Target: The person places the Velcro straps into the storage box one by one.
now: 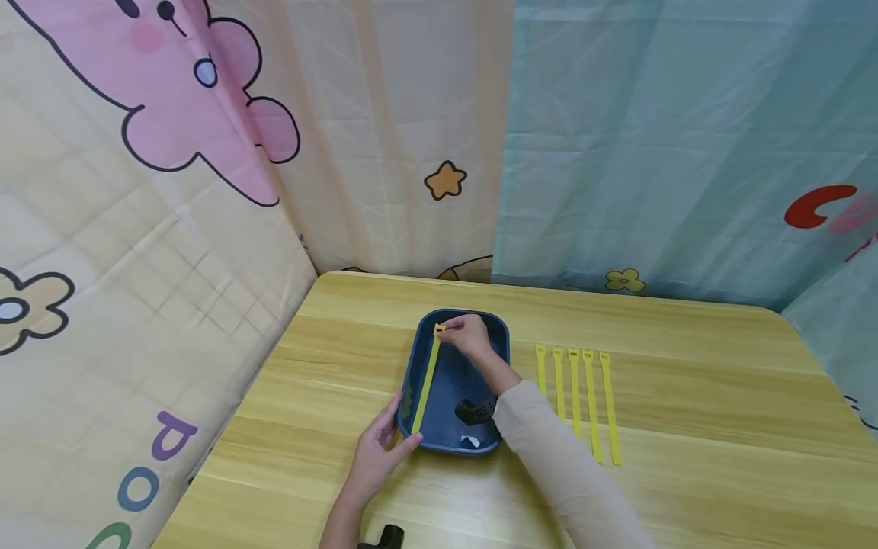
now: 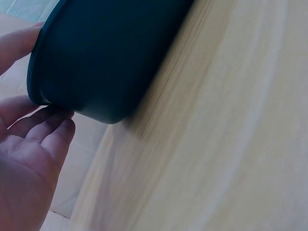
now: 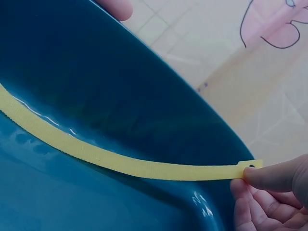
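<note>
We see a yellow strap (image 1: 427, 379) lying inside a dark blue tray (image 1: 495, 326), running along the tray's left wall from the far corner at about 11 o'clock down to the near corner at about 7 o'clock. Its head end, with a small slot, is pinched between thumb and fingertips of the right hand (image 1: 469, 335), which reaches into the far part of the tray; the right wrist view shows that pinch up close, with the strap (image 3: 144, 167) curving away along the tray's inner wall (image 3: 96, 72). The right sleeve is pale beige, and a dark wrist mount (image 1: 475, 410) sits on that forearm above the tray's near end.

The left hand (image 1: 379, 451) holds the tray at its near left corner, at about 7 o'clock: the thumb lies over the rim and the fingers (image 2: 53, 126) curl against the outer wall below it, as the left wrist view shows. The tray (image 2: 106, 57) rests on the light wooden counter (image 1: 686, 396), roughly at the middle of its left half.

At 3 o'clock from the tray, near it but apart, five more yellow straps (image 1: 576, 393) lie side by side on the counter, parallel, heads toward the far edge. A small white scrap (image 1: 470, 441) lies in the tray's near end. Behind the counter hang cartoon-printed curtains (image 1: 206, 152).
</note>
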`<action>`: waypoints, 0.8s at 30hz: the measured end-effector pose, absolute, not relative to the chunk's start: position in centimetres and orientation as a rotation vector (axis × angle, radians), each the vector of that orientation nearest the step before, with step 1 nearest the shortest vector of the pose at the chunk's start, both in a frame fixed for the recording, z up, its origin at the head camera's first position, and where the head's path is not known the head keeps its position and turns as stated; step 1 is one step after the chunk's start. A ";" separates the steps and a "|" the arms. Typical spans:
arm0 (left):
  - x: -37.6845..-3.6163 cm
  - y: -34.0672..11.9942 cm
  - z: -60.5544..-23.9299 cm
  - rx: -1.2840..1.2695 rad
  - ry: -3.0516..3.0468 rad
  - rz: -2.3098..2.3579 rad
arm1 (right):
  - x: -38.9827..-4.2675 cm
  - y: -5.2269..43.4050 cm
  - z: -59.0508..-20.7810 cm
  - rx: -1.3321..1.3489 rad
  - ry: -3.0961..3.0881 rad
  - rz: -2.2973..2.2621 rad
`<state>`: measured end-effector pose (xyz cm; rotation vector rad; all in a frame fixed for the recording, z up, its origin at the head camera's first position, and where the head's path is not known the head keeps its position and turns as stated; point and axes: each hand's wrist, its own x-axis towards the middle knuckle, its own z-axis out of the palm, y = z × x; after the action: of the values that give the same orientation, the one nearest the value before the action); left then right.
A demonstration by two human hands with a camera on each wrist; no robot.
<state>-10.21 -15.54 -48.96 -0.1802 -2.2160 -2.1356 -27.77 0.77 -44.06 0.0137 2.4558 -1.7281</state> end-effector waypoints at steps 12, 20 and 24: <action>-10.2 -15.6 -49.0 -0.218 -2.207 -2.107 | -28.1 0.8 -44.7 0.039 2.419 -1.725; -10.2 -15.7 -49.1 -0.239 -2.212 -2.100 | -27.9 0.6 -44.9 0.031 2.420 -1.710; -10.1 -15.7 -49.0 -0.224 -2.207 -2.117 | -27.9 0.7 -45.0 0.033 2.406 -1.714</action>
<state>-10.15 -15.66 -48.99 -0.2240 -2.2073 -2.1169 -27.90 0.68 -45.00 0.0330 2.4064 -1.7145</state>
